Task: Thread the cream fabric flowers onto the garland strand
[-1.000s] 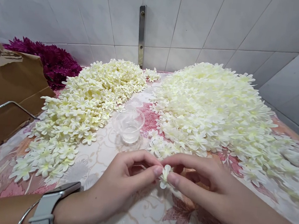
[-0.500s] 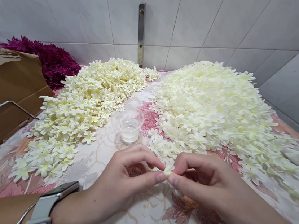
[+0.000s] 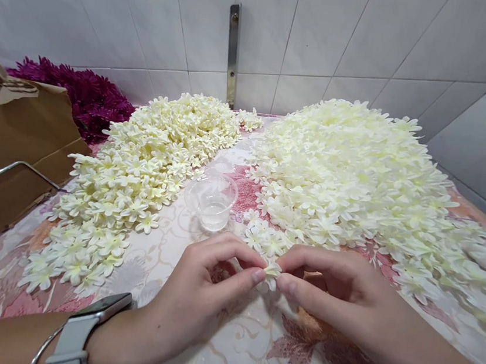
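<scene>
Hands [image 3: 204, 283] angled inward, nearly meeting, thumbs below forefingers; both pinching small pale flower [image 3: 272, 272].

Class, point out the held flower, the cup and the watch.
Held flower [image 3: 272, 272]: head view, on its petals.
Cup [image 3: 214, 216]: head view, on its front wall.
Watch [image 3: 76, 331]: head view, on its strap.

You get cool, fairly even light, with small glints on the wall tiles [image 3: 99, 17] at upper left. The pale flower pile [image 3: 354, 172] right of centre is bright enough that its petals wash together. Soft shadows lie under your left hand [image 3: 204, 283] and right hand [image 3: 340, 288]. Your upper right corner darkens, the wide view stretches the edges, and the flower [image 3: 272, 273] between your hands looks slightly soft.
</scene>
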Demonstrator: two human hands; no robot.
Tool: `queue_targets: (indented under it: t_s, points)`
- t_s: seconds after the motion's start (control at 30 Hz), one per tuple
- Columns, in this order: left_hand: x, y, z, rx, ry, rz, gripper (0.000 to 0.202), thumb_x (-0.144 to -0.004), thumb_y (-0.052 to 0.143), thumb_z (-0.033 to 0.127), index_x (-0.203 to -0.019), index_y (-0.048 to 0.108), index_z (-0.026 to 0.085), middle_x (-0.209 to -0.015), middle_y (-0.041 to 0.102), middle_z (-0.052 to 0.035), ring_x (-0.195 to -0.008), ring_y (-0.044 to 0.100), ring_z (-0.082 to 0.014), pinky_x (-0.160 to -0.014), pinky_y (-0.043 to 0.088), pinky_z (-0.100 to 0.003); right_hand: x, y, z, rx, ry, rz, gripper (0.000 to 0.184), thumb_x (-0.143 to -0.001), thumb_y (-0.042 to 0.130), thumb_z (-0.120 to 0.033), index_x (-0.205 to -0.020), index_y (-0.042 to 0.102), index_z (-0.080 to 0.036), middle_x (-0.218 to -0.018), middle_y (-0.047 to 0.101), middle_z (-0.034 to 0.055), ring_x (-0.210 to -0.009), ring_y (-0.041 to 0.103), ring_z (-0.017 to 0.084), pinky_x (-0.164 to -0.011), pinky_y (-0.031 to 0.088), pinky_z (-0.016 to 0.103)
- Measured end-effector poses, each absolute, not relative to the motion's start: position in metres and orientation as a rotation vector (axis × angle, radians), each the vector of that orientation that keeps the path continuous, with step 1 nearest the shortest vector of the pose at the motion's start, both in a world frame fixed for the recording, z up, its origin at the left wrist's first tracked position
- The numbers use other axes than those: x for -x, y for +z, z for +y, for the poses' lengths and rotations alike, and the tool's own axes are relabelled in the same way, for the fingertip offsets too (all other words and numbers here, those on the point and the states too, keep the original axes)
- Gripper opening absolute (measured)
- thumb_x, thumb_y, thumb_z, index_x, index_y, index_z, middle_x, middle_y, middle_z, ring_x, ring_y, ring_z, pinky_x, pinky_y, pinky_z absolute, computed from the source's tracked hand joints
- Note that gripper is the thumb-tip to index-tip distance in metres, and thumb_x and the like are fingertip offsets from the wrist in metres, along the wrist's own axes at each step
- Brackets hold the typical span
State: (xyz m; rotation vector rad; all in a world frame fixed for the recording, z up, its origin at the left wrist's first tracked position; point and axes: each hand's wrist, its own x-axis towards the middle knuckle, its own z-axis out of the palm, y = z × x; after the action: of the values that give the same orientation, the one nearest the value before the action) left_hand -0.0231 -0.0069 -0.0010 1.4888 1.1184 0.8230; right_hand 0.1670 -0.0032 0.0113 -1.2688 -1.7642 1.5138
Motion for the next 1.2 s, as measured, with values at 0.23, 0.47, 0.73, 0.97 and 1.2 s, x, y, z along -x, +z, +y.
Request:
queue_targets:
  t_s: [0.23,0.47,0.73,0.97,1.2]
  points:
    - [0.0206,-0.0004,-0.0089,-1.403,0.824,1.131,0.010,-0.081,0.064,0.031,-0.079,0.066,0.021,-0.077,0.062,0.0014,-0.070,0.056,-0.0117,-0.062,0.042,-0.021,-0.1672,0.0072,-0.0048,1.310,1.474,-1.739,0.023,-0.080,0.061,-0.034,-0.064,0.058,-0.018,-0.055,0.052,-0.0037,-0.050,0.045,0.009,-0.043,0.031,0.020]
    - [0.0202,-0.0017,-0.0076,-1.386,0.772,1.088,0.012,-0.081,0.064,0.031,-0.079,0.068,0.020,-0.075,0.061,0.0005,-0.069,0.053,-0.0117,-0.061,0.040,-0.022,-0.1662,0.0066,-0.0029,1.273,1.514,-1.696,0.022,-0.074,0.069,-0.032,-0.062,0.057,-0.018,-0.055,0.050,-0.0048,-0.051,0.044,0.008,-0.044,0.032,0.019]
    - [0.0196,0.0043,-0.0079,-1.259,0.774,1.087,0.014,-0.083,0.061,0.029,-0.074,0.061,0.018,-0.066,0.054,0.0040,-0.057,0.046,-0.0071,-0.050,0.036,-0.018,-0.1671,0.0134,-0.0011,1.301,1.540,-1.784,0.023,-0.086,0.054,-0.038,-0.079,0.066,-0.019,-0.060,0.055,-0.0012,-0.052,0.048,0.010,-0.044,0.036,0.020]
    - [0.0200,0.0008,-0.0077,-1.361,0.782,1.119,0.013,-0.083,0.061,0.029,-0.075,0.063,0.019,-0.068,0.056,0.0035,-0.060,0.048,-0.0077,-0.053,0.037,-0.018,-0.1664,0.0125,-0.0014,1.383,1.509,-1.684,0.016,-0.080,0.058,-0.032,-0.073,0.065,-0.019,-0.059,0.057,-0.0007,-0.052,0.051,0.011,-0.044,0.038,0.020]
    - [0.0222,0.0017,-0.0111,-1.521,0.855,1.135,0.007,-0.082,0.062,0.025,-0.076,0.063,0.022,-0.073,0.059,0.0036,-0.066,0.053,-0.0092,-0.060,0.040,-0.019,-0.1668,0.0117,-0.0022,1.357,1.574,-1.575,0.020,-0.074,0.067,-0.033,-0.063,0.061,-0.018,-0.052,0.052,-0.0034,-0.046,0.047,0.008,-0.040,0.034,0.018]
